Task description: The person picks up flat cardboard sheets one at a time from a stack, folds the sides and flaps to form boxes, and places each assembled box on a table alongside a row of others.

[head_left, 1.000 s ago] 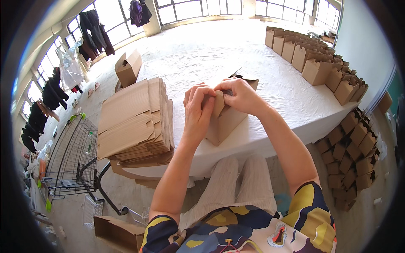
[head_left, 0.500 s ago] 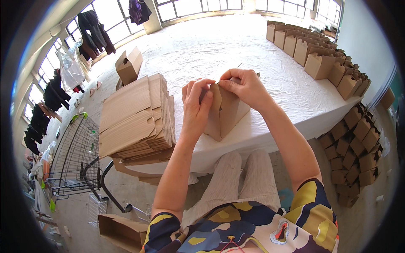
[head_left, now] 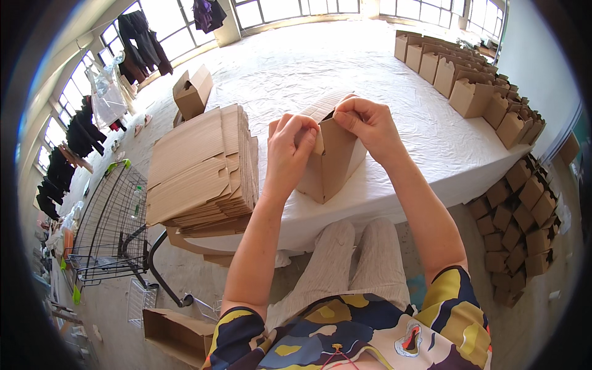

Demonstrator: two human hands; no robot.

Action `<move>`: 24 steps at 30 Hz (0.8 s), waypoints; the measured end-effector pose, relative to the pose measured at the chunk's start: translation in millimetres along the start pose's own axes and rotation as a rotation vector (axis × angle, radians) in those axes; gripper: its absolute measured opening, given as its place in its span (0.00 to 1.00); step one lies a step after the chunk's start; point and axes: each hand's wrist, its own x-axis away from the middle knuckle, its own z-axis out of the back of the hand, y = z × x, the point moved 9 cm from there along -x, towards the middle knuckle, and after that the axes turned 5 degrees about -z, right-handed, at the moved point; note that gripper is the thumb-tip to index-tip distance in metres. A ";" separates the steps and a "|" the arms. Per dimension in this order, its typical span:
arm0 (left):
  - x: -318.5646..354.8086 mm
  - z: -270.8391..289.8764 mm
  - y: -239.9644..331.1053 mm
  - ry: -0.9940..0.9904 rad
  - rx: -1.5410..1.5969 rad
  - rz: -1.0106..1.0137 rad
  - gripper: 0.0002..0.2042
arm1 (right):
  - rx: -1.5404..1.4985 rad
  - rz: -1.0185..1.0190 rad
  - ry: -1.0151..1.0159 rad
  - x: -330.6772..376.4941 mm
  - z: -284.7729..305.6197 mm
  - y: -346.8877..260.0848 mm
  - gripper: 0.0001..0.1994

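A brown cardboard box point(head_left: 336, 163) stands partly folded at the near edge of a table spread with a white cloth point(head_left: 290, 68). My left hand point(head_left: 290, 148) pinches the top edge of its left side, with the fingers curled over. My right hand point(head_left: 371, 126) grips the upper right edge between thumb and fingers. Between the hands the box top gapes slightly, and a ribbed cardboard flap point(head_left: 328, 103) rises behind. Close by my left forearm lies a thick stack of flat, unfolded cardboard boxes point(head_left: 191, 163).
Rows of folded boxes point(head_left: 468, 95) line the table's right side. More boxes point(head_left: 515, 225) are heaped on the floor below them. A wire cart point(head_left: 105, 228) stands at left, with an open carton point(head_left: 176, 336) near my feet. Another box point(head_left: 192, 92) sits beyond the stack.
My hands have moved apart, the right one shifting a little to the right. The box's top edges have spread, and the ribbed flap behind now shows.
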 end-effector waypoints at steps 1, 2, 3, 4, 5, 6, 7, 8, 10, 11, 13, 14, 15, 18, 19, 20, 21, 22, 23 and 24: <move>-0.6 -1.0 -1.3 -0.028 -0.031 0.007 0.06 | -0.007 0.000 -0.011 -1.4 -0.5 1.2 0.07; -0.2 -0.1 -1.1 -0.015 0.022 0.005 0.07 | -0.013 -0.001 -0.024 -2.4 -2.1 1.1 0.07; 0.4 0.2 -0.8 -0.001 0.076 0.002 0.08 | 0.049 -0.011 -0.021 -3.1 -4.1 1.0 0.07; 1.1 0.5 -0.3 0.013 0.129 -0.001 0.09 | 0.111 -0.021 -0.018 -4.3 -7.5 -0.2 0.07; 2.6 4.0 -0.1 0.064 0.102 -0.016 0.10 | 0.174 -0.029 -0.016 -6.1 -10.8 -1.0 0.07; 5.8 6.8 -0.8 0.115 0.074 -0.032 0.11 | 0.229 0.031 0.003 -6.7 -12.8 -4.0 0.07; 9.8 9.9 -1.4 0.167 0.047 -0.048 0.13 | 0.284 0.092 0.021 -6.2 -15.6 -4.5 0.08; 14.3 11.9 -5.4 0.210 0.084 -0.026 0.14 | 0.339 0.153 0.041 -5.0 -18.4 -7.4 0.08; 25.1 16.2 -15.1 0.296 0.159 0.019 0.16 | 0.412 0.188 0.071 -2.8 -23.0 -9.3 0.09; 29.1 15.9 -21.6 0.306 0.141 0.053 0.18 | 0.451 0.203 0.086 -0.6 -24.7 -10.4 0.10; 33.0 11.6 -20.1 0.275 0.117 0.022 0.17 | 0.652 0.229 0.073 4.6 -33.5 -4.8 0.11; 33.8 10.2 -18.5 0.260 0.105 0.008 0.17 | 0.752 0.242 0.065 6.0 -37.8 -2.9 0.11; 33.6 10.6 -19.3 0.258 0.091 -0.003 0.17 | 0.790 0.202 0.017 4.2 -41.4 2.7 0.15; 31.8 11.4 -25.5 0.244 0.066 -0.019 0.17 | 0.846 0.058 -0.056 -2.1 -49.5 9.7 0.17; 32.1 11.3 -28.0 0.238 0.067 -0.012 0.17 | 0.852 0.075 -0.056 -2.2 -51.3 10.1 0.18; 31.3 10.9 -28.8 0.232 0.070 -0.008 0.18 | 0.835 0.103 -0.053 -2.2 -50.4 9.8 0.17; 30.7 10.6 -29.8 0.221 0.080 0.014 0.19 | 0.817 0.130 -0.051 -2.2 -49.5 9.7 0.17; 30.4 10.4 -30.5 0.210 0.090 0.036 0.21 | 0.799 0.157 -0.050 -2.5 -48.1 8.0 0.16; 30.8 12.3 -31.1 0.204 0.095 0.057 0.23 | 0.669 0.135 -0.021 -5.9 -40.7 5.1 0.16; 33.1 15.0 -35.0 0.241 0.107 0.068 0.25 | 0.537 0.112 0.005 -9.8 -30.1 2.1 0.16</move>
